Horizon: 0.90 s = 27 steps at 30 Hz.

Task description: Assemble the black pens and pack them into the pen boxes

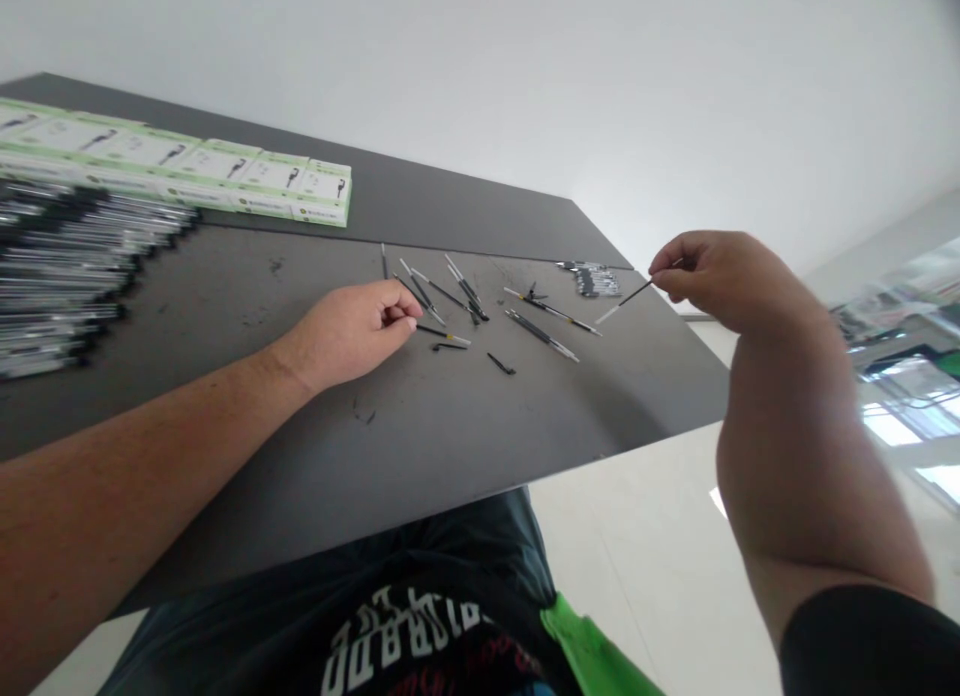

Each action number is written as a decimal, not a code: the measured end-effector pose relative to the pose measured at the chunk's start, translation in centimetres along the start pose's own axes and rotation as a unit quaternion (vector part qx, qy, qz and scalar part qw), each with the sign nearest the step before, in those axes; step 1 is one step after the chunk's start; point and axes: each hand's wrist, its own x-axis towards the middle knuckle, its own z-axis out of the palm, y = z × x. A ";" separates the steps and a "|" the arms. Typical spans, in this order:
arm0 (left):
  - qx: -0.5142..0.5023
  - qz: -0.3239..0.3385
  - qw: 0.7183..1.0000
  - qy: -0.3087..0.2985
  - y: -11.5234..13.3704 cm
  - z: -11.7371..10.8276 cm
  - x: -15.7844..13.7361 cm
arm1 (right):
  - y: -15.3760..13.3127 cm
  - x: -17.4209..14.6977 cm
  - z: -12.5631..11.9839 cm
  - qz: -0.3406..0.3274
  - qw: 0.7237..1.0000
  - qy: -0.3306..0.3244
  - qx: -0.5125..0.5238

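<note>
My right hand [697, 271], raised past the table's right end, pinches a thin pen refill [634, 297] with a dark shaft and a pale end pointing down and left. My left hand [356, 326] is closed near the middle of the table, thumb and fingers curled together; what they hold, if anything, is hidden. Just past its thumb, a dark and clear pen part [450, 337] points right, and I cannot tell whether the hand touches it. Several loose pens and refills lie around, among them a dark-gripped pen [541, 336] and a refill with a yellowish band [553, 311].
Small black clips [501, 363] lie on the grey table [420, 436]. A large stack of pens [75, 266] spreads at the left, before a row of green-and-white boxes [255, 181]. A small pile of clear pen parts [596, 279] sits near the right edge.
</note>
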 end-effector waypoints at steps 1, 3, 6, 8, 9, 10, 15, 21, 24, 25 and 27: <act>-0.001 -0.001 1.000 -0.001 0.0 0.0 0.0 | -0.3 0.9 -0.1 -0.014 0.999 -0.038 -0.033; -0.002 -0.002 1.000 -0.003 -0.1 0.0 0.1 | -1.1 2.7 0.6 -0.051 0.989 -0.103 -0.093; -0.003 -0.004 1.000 -0.006 -0.1 0.0 0.1 | -2.5 4.7 3.4 -0.100 0.964 -0.203 -0.138; -0.003 -0.005 1.000 -0.007 0.0 0.0 0.0 | -3.6 5.4 5.7 -0.114 0.954 -0.243 -0.137; -0.003 -0.005 1.000 -0.008 0.0 0.0 0.0 | -4.0 5.5 6.7 -0.126 0.949 -0.254 -0.134; -0.004 -0.006 1.000 -0.009 0.1 0.0 0.0 | -4.5 5.5 7.7 -0.140 0.946 -0.260 -0.131; -0.001 -0.003 1.000 -0.015 0.3 0.1 -0.1 | -6.5 5.0 10.9 -0.164 0.955 -0.227 -0.096; -0.004 0.000 1.000 -0.022 0.0 0.1 0.0 | -6.0 5.2 12.1 -0.152 0.971 -0.174 -0.066; -0.001 0.001 1.000 -0.025 0.0 0.1 0.0 | -3.3 5.5 11.3 -0.129 0.984 -0.106 -0.068; -0.001 0.002 1.000 -0.027 0.0 0.2 0.0 | -2.2 5.5 10.9 -0.118 0.985 -0.094 -0.089; -0.002 0.004 0.999 -0.032 -0.1 0.3 0.1 | 0.1 5.1 10.4 -0.101 0.981 -0.103 -0.129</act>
